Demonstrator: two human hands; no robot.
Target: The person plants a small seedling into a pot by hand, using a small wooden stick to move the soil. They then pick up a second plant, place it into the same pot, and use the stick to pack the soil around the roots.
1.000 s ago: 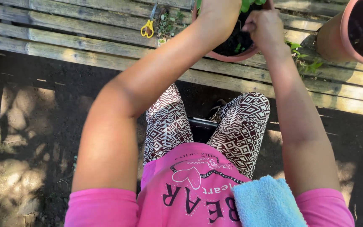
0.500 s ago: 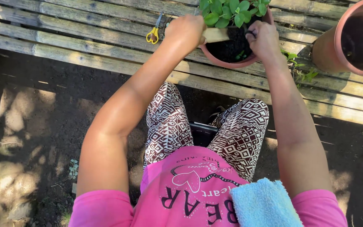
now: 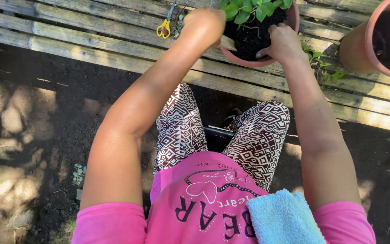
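Note:
A pinkish clay flower pot [image 3: 248, 62] with dark soil [image 3: 251, 38] and a green leafy plant [image 3: 249, 9] stands on a wooden slat bench [image 3: 91, 43]. My left hand [image 3: 206, 22] is closed around a pale flat tool [image 3: 229, 44] whose end points into the soil at the pot's left rim. My right hand [image 3: 283, 43] lies over the pot's right rim, with the thumb inside on the soil and the fingers curled over the edge.
Yellow-handled scissors [image 3: 163, 29] lie on the bench left of the pot. A second, larger clay pot [image 3: 380, 40] stands at the right. Small green sprigs [image 3: 321, 68] lie between the pots. A light blue cloth [image 3: 285, 221] rests on my pink shirt. Bare earth [image 3: 32, 135] lies below.
The view has tilted, so the pot and plant show more fully. My left hand moved from above the pot to its left rim, with the pale tool now visible.

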